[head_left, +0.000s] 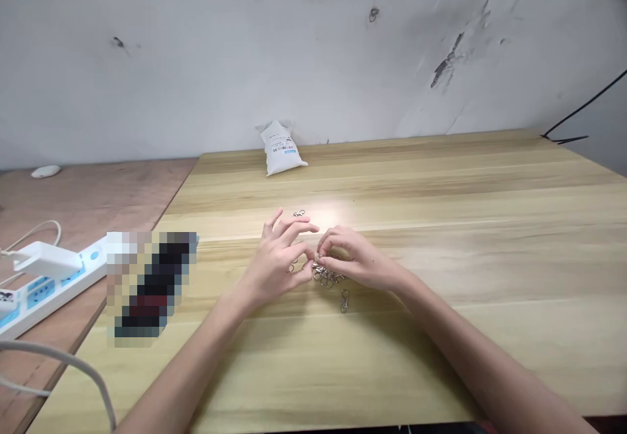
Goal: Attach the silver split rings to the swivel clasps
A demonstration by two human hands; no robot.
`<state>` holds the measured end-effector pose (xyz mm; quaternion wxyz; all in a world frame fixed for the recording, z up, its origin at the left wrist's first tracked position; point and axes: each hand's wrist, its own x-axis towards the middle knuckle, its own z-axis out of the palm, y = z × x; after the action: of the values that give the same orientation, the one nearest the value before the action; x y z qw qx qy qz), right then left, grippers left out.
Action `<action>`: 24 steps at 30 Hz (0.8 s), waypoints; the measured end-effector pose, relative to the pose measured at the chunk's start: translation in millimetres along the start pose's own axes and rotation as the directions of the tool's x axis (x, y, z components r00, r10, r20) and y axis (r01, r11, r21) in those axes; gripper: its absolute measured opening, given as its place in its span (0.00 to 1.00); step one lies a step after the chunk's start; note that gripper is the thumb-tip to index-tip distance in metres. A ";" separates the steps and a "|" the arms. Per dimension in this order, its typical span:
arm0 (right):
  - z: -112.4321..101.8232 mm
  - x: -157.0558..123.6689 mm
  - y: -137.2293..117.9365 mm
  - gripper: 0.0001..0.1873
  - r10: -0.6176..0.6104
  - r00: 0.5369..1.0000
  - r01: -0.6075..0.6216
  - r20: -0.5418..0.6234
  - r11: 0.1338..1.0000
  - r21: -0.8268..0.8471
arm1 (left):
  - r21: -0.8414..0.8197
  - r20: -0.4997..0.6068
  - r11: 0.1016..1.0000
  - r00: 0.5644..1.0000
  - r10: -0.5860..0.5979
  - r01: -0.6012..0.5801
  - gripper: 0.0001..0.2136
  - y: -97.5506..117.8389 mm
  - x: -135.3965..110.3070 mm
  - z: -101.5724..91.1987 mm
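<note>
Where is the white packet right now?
In the head view, left of centre: the packet lies at the back of the table, by the wall, beyond the left hand and clasps.

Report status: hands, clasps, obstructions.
Left hand, right hand at clasp pile; grip unclear. One loose clasp nearer, another beyond. White packet farther back, not obstructing.

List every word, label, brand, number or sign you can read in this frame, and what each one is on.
No text can be read with certainty.
White plastic package: printed lines and a blue patch, too small and blurred to read.
Power strip: blue socket areas and a dark marking near the left edge, no legible wording.
Metal clasps: no lettering can be made out.
</note>
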<state>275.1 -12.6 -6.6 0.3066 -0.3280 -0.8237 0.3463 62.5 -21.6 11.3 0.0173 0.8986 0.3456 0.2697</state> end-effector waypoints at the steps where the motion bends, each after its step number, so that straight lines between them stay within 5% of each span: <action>1: 0.6 0.4 0.3 0.06 -0.002 1.000 0.000 -0.025 0.999 -0.053 | 0.014 0.004 1.000 1.000 -0.004 0.004 0.04 -0.5 -0.1 0.7; 9: 5.2 -0.1 0.5 0.06 -0.187 0.977 0.150 -0.106 0.947 -0.284 | 0.071 0.012 0.991 0.993 -0.118 0.117 0.05 -10.6 0.2 1.1; 13: 2.7 0.6 2.0 0.07 -0.133 0.978 0.076 -0.161 0.946 -0.316 | 0.065 -0.037 0.994 0.995 -0.090 0.092 0.05 -12.9 0.6 0.8; 17: 3.7 1.0 3.6 0.14 -0.066 0.992 0.040 -0.110 0.974 -0.223 | 0.049 -0.088 0.998 0.996 -0.034 0.038 0.04 -7.6 1.7 0.8; 24: -0.7 0.8 0.4 0.07 -0.101 0.995 0.101 0.000 0.995 -0.015 | 0.071 -0.101 0.996 0.994 -0.038 0.046 0.04 -2.8 2.9 -1.0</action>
<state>275.3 -11.5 -6.3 0.3217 -0.2885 -0.8415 0.3243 62.1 -17.8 12.9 -0.0274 0.8766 0.3746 0.3010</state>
